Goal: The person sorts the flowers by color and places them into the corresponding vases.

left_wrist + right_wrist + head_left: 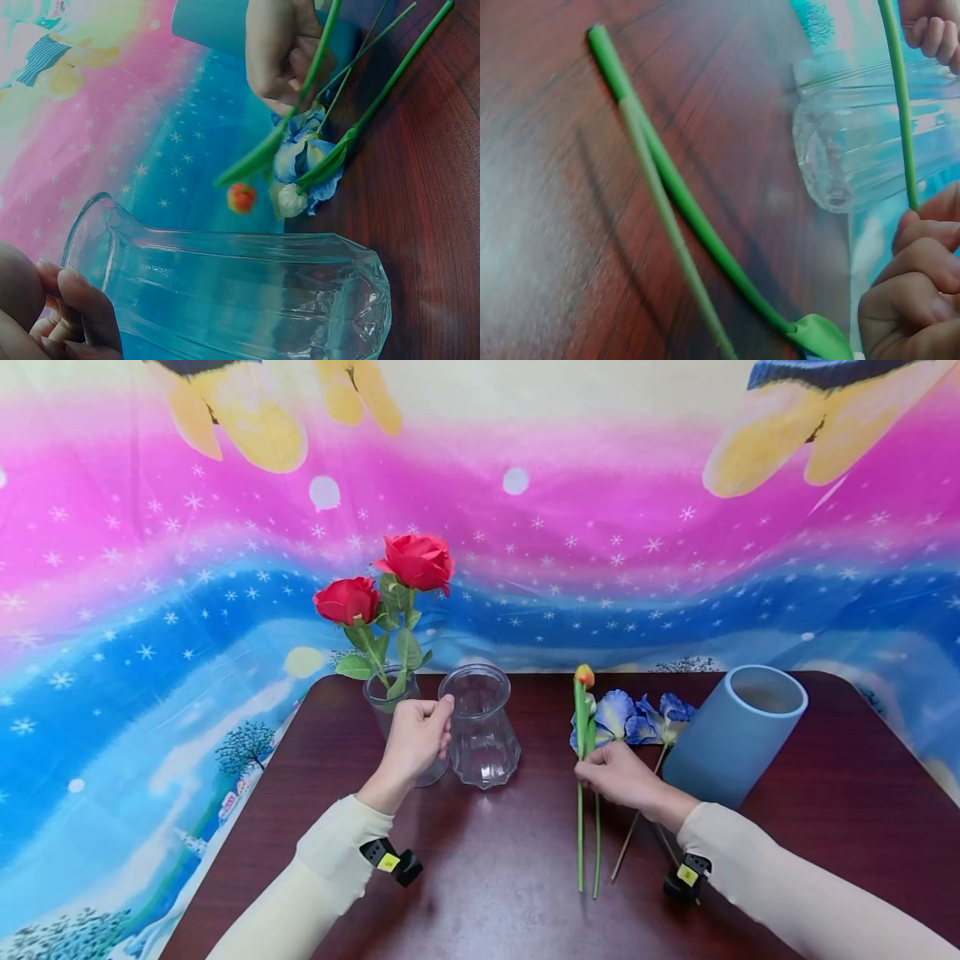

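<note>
Orange tulip, bloom toward frame top, pinched by right hand; glass vase lies frame-left, nearer left hand, curled, grip unclear.

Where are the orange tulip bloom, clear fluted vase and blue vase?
Orange tulip bloom (241, 197): left wrist view, on the petals.
Clear fluted vase (484, 735): head view, on the body below the rim.
Blue vase (727, 739): head view, on the outer wall.

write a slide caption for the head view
Right hand pinches a green-stemmed orange tulip; left hand at the rim of a flared, clear glass vase.
</note>
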`<state>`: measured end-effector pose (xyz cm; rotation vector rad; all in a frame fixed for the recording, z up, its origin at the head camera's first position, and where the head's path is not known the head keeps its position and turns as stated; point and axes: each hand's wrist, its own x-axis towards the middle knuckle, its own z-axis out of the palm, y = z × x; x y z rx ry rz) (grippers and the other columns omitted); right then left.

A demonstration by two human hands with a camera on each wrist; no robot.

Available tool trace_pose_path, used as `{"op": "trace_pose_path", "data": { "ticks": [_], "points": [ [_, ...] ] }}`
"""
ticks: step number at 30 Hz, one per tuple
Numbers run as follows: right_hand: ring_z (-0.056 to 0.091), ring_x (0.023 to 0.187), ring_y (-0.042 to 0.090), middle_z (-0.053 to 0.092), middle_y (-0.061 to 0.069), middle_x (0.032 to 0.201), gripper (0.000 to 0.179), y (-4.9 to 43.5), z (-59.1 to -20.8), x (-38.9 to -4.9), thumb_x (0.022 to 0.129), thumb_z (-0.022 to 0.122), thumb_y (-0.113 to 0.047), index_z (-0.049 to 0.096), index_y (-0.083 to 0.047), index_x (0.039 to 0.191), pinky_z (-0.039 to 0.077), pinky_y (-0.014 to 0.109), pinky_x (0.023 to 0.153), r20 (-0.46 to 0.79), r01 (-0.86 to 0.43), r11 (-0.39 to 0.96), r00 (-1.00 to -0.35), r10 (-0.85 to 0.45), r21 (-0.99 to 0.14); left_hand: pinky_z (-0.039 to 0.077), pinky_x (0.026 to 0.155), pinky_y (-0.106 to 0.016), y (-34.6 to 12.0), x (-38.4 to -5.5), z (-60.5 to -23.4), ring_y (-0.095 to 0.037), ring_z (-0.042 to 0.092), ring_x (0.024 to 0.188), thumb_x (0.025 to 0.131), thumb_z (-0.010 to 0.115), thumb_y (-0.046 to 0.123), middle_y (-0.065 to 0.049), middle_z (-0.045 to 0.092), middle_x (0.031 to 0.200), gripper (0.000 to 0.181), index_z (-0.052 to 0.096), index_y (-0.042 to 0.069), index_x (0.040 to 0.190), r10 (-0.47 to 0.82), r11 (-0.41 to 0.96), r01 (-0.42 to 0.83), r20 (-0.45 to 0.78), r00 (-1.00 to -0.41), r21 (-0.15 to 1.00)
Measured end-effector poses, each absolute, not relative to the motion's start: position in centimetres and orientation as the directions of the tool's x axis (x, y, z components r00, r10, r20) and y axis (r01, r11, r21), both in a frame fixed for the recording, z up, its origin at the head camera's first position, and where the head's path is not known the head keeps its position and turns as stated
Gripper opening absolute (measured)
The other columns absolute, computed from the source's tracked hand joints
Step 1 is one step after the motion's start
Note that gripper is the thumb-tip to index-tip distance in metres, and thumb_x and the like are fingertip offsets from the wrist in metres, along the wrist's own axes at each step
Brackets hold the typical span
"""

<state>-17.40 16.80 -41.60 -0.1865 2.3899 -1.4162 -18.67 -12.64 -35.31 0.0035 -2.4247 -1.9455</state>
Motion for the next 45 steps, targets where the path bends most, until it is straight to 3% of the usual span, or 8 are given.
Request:
{"op": "trace_pose_path", "data": {
  "ticks": [7, 18, 24, 35, 41, 45],
  "points": [
    [0.034, 0.047, 0.005, 0.042, -0.007, 0.053, 0.018, 16.4, -41.2, -17.2, 0.087, 0.054, -0.004, 0.062, 0.008, 0.077, 0.033, 0.025, 0.047, -0.111, 0.022, 0.398, -0.973, -0.201, -0.917, 0.041, 0.042, -0.026, -12.6, -18.8, -35.4, -0.01, 0.042, 0.036, 0.105, 0.053, 0.023, 0.002, 0.044, 0.043, 0.051, 0.049, 0.007, 0.057, -0.023, 0.206, 0.019, 0.024, -0.999, 0.978],
    [0.028, 0.046, 0.005, 0.035, -0.011, 0.05, 0.019, 15.9, -41.5, -17.2, 0.089, 0.056, -0.001, 0.056, 0.005, 0.071, 0.03, 0.026, 0.049, 0.087, -0.112, 0.349, -0.992, -0.086, -0.93, 0.041, 0.042, -0.026, -12.5, -18.9, -35.4, -0.01, 0.042, 0.036, 0.105, 0.054, 0.022, 0.002, 0.044, 0.043, 0.051, 0.049, 0.007, 0.056, -0.036, 0.21, 0.012, 0.02, -0.999, 0.978],
    [0.027, 0.046, 0.003, 0.034, -0.011, 0.05, 0.019, 15.7, -41.3, -17.2, 0.09, 0.058, 0.0, 0.058, 0.002, 0.071, 0.031, 0.027, 0.051, 0.195, -0.199, 0.309, -0.98, -0.044, -0.93, 0.041, 0.042, -0.024, -12.6, -18.8, -35.3, -0.009, 0.042, 0.036, 0.105, 0.053, 0.022, 0.002, 0.045, 0.043, 0.051, 0.049, 0.006, 0.057, -0.036, 0.21, 0.014, 0.022, -0.999, 0.978],
    [0.03, 0.04, -0.002, 0.041, -0.013, 0.047, 0.017, 15.0, -41.0, -17.5, 0.092, 0.061, 0.003, 0.063, 0.014, 0.08, 0.024, 0.022, 0.04, 0.297, -0.278, 0.164, -0.949, 0.105, -0.946, 0.041, 0.042, -0.024, -12.6, -18.9, -35.5, -0.009, 0.042, 0.036, 0.105, 0.053, 0.021, 0.002, 0.045, 0.043, 0.051, 0.049, 0.007, 0.056, -0.037, 0.207, 0.011, 0.019, -0.999, 0.978],
    [0.029, 0.042, 0.0, 0.039, -0.011, 0.048, 0.017, 14.8, -39.8, -17.6, 0.092, 0.06, 0.005, 0.063, 0.011, 0.077, 0.023, 0.028, 0.042, 0.383, -0.364, 0.136, -0.908, 0.168, -0.921, 0.041, 0.042, -0.025, -12.6, -18.8, -35.5, -0.009, 0.042, 0.037, 0.104, 0.055, 0.022, 0.002, 0.045, 0.043, 0.05, 0.049, 0.006, 0.057, -0.04, 0.205, 0.01, 0.019, -0.999, 0.979],
    [0.032, 0.042, 0.0, 0.043, -0.011, 0.048, 0.017, 14.7, -38.9, -17.8, 0.09, 0.06, 0.008, 0.066, 0.006, 0.074, 0.025, 0.024, 0.043, 0.433, -0.421, 0.102, -0.871, 0.233, -0.901, 0.041, 0.042, -0.025, -12.6, -18.8, -35.5, -0.009, 0.042, 0.037, 0.104, 0.055, 0.021, 0.002, 0.046, 0.042, 0.05, 0.049, 0.005, 0.058, -0.039, 0.203, 0.008, 0.016, -0.999, 0.979]
  ]
}}
